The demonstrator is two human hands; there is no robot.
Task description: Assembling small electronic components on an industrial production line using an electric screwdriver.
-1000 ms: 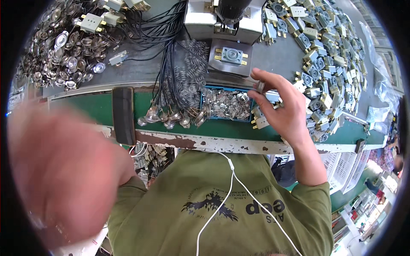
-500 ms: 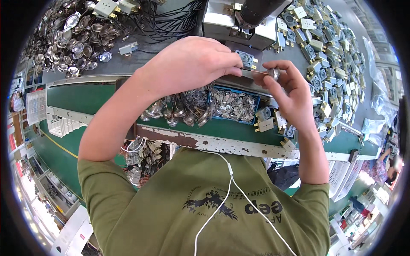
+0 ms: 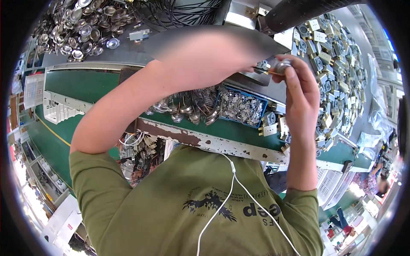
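Note:
My right hand (image 3: 301, 87) grips a round shiny metal cup-shaped part (image 3: 283, 65) between thumb and fingers. A thin wire (image 3: 273, 72), orange near the cup and dark further left, runs from it toward my left hand (image 3: 205, 53). The left fingertips seem closed on the wire's dark end, though much of that hand is smeared. Both hands are above the bench edge, in front of a machine with a metal block (image 3: 240, 19) and a thick black arm (image 3: 307, 13). Part of a grey plug housing shows behind the fingers.
Below the hands sits a blue tray (image 3: 265, 106) of small metal pieces, beside hanging metal cups with wires (image 3: 183, 109). A heap of metal cups (image 3: 85, 32) lies left, black cables (image 3: 183, 13) behind. Pale plug housings (image 3: 326, 57) are piled right. A chipped rail (image 3: 213, 143) crosses in front.
My hands, still joined by the wire, have shifted slightly right in the picture along with the bench. The right hand has turned more upright around the metal cup.

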